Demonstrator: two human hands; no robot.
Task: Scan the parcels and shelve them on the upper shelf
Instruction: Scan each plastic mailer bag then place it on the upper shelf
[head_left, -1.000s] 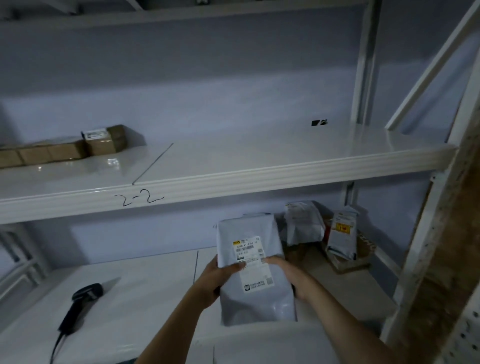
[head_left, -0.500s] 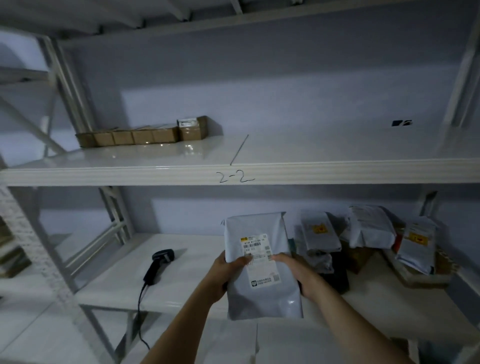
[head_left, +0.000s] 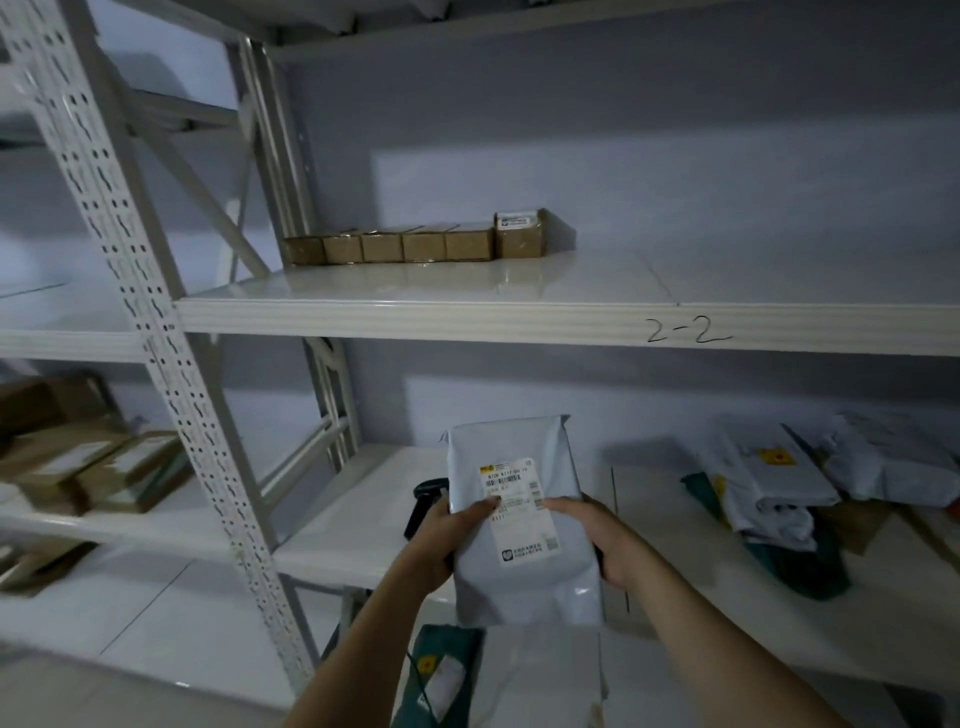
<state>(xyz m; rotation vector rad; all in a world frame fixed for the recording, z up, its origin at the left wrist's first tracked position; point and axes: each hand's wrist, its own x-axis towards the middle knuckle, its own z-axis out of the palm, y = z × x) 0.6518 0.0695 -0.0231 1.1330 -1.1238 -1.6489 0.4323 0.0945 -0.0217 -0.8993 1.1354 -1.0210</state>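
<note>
I hold a grey plastic mailer parcel (head_left: 519, 582) upright in front of the lower shelf, its white shipping label facing me. My left hand (head_left: 447, 540) grips its left edge and my right hand (head_left: 597, 535) grips its right edge, thumbs on the label. A black handheld scanner (head_left: 423, 501) lies on the lower shelf, mostly hidden behind the parcel and my left hand. The upper shelf (head_left: 519, 317), marked "2-2", carries a row of several brown cardboard boxes (head_left: 415, 244) at its back left.
More grey mailers (head_left: 769, 478) and a green one are piled on the lower shelf (head_left: 353, 535) at the right. A perforated white upright (head_left: 156, 332) stands at left, with cardboard boxes (head_left: 88, 467) on the neighbouring rack. A green parcel (head_left: 441, 670) lies below my arms.
My view has swung left, so the shelves and pile shifted right. The parcel stays in both hands in front of me and now covers most of the scanner.
</note>
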